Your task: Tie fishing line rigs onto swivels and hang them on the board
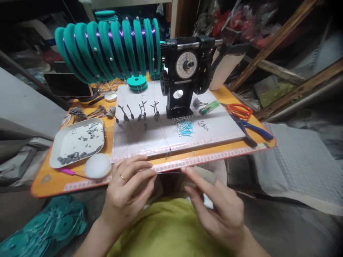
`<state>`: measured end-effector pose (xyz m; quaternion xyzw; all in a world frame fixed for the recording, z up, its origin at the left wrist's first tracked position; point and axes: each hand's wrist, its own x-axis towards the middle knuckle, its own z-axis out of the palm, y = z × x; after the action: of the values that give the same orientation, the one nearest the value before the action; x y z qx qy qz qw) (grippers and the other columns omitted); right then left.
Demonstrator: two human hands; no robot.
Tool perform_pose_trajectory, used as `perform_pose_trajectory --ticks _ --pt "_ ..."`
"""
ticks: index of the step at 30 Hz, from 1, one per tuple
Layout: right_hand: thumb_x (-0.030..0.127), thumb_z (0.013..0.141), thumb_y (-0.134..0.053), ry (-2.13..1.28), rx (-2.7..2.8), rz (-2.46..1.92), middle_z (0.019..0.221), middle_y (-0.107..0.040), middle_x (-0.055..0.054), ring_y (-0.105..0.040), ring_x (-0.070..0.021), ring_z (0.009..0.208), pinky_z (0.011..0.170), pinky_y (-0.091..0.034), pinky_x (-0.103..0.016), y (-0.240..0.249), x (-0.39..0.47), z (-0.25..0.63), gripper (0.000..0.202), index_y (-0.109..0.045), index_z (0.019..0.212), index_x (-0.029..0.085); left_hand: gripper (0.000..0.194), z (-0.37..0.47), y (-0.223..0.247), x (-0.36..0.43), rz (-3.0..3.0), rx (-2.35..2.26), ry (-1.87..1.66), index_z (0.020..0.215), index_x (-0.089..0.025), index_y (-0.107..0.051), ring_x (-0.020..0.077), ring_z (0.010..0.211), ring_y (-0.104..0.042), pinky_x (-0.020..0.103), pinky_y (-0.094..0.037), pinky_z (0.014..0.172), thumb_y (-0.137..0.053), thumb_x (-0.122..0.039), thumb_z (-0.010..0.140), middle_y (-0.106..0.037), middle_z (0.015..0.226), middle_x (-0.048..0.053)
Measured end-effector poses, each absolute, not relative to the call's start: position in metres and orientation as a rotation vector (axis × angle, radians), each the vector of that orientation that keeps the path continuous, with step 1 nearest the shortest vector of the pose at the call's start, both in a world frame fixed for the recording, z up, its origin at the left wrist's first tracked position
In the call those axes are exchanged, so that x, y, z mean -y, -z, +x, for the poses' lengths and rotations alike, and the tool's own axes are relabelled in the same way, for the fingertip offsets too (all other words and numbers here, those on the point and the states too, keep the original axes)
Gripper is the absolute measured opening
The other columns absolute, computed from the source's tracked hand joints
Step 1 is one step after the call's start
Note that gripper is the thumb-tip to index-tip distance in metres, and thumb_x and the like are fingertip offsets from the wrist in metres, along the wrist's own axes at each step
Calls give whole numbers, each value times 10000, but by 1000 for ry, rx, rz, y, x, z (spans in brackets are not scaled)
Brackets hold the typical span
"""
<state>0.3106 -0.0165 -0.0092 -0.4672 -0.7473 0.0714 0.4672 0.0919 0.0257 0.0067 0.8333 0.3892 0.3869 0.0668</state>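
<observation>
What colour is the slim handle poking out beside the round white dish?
The slim tool handle is bright pink, best seen in the head view.

Teal spools (85,53) banded with purple wire (110,34) colour the upper left of the frame, a black machine (184,85) with a white, dark-marked dial (180,69) the top centre, pink-and-white ruled tape (203,157) the middle, blue-handled pliers (257,130) the right, and olive-yellow cloth (160,228) the bottom centre.

One head-worn view, forward and down across the orange tabletop (40,187), from close by and above.
</observation>
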Motion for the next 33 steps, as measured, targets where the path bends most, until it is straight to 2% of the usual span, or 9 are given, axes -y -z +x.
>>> perform_pose_trajectory --ticks 2,4,6,8,13,16,21,29,33 --pt "66 916 -597 -224 1877 -1118 1229 -691 -113 -672 -188 1094 858 -572 -269 5 13 297 484 -524 1382 172 237 98 -3 -20 2371 -1201 -1232 977 -212 -667 239 1084 -603 403 -529 877 -643 -24 835 -635 1029 68" --pt "107 931 -594 -263 1882 -1138 1036 -741 -91 -723 -167 879 698 -589 -243 5 8 287 371 -590 1297 167 229 101 0 -15 2262 -1233 -1274 975 -216 -686 212 1041 -593 331 -560 788 -643 -36 839 -587 1033 71" --pt "130 928 -605 -279 1855 -1150 803 -713 -38 -677 -127 626 548 -546 -223 7 3 281 229 -666 1146 168 211 102 2 -12 2218 -1272 -1302 965 -218 -704 182 941 -589 292 -555 719 -657 -56 838 -561 975 59" --pt "127 919 -610 -282 1831 -1144 727 -673 -17 -618 -105 538 507 -512 -218 9 1 278 138 -687 1028 163 194 101 4 -11 2215 -1309 -1314 960 -219 -717 160 848 -595 283 -548 696 -670 -75 838 -568 910 44" --pt "117 906 -603 -268 1811 -1136 699 -656 -1 -535 -75 468 459 -462 -200 10 5 271 106 -673 970 163 260 102 13 0 1971 -1303 -1309 1092 -232 -701 160 842 -706 276 -600 759 -663 -107 868 -744 924 41" --pt "99 901 -600 -272 1815 -1121 726 -672 -15 -562 -84 495 484 -476 -205 12 7 267 114 -666 976 155 302 112 17 7 1475 -1291 -1304 1176 -243 -652 149 760 -748 245 -638 684 -652 -157 886 -784 999 43" --pt "110 902 -611 -286 1826 -1133 728 -662 -12 -575 -87 486 488 -473 -214 15 6 265 111 -673 980 158 189 126 17 7 982 -1179 -1382 989 -198 -659 117 561 -715 202 -631 565 -722 -168 813 -792 841 19" --pt "100 915 -588 -299 1910 -1101 765 -655 -24 -625 -110 550 539 -513 -225 6 3 271 126 -656 1008 150 232 113 24 10 1695 -1366 -1404 1064 -223 -607 163 818 -760 253 -644 763 -663 -122 863 -758 914 23" --pt "101 930 -574 -254 1984 -1069 787 -656 -39 -624 -129 594 573 -527 -241 6 -1 273 146 -653 1043 147 293 110 22 10 1984 -1359 -1400 1112 -220 -559 147 812 -740 237 -624 768 -626 -74 867 -726 916 27"
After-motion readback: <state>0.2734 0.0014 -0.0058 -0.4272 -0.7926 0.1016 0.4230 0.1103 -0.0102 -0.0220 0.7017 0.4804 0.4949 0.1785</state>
